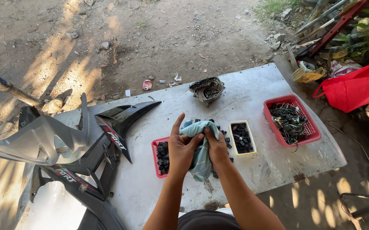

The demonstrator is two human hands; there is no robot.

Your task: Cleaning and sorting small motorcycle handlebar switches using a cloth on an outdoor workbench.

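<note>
Your forearms come up from the bottom edge and meet over the middle of the table point(252, 170), a pale, scuffed sheet with dirt smudges on it. Both hands are bunched into the same light blue-green cloth point(202, 149): your left hand point(182, 147) has its fingers wrapped around the cloth's left side with the thumb sticking up, and your right hand point(215, 145) is squeezed down on it from the right, knuckles up. So both grips are closed tight on the cloth, which hangs down a bit between your wrists, just above the table. Can't tell if anything is wrapped inside it.

Right behind your left hand sits a small red basket point(155, 157) of little black parts. Just right of your right hand is a white tray point(253, 140) with more of the same, and a few loose black bits lie between them. Further right, a bigger red basket point(278, 102) holds a tangle of dark wires. A round metal housing point(207, 89) sits at the far edge. Grey and black motorcycle fairing panels point(65, 140) are piled on the left end, and a red bag point(357, 87) lies off the table to the right.
</note>
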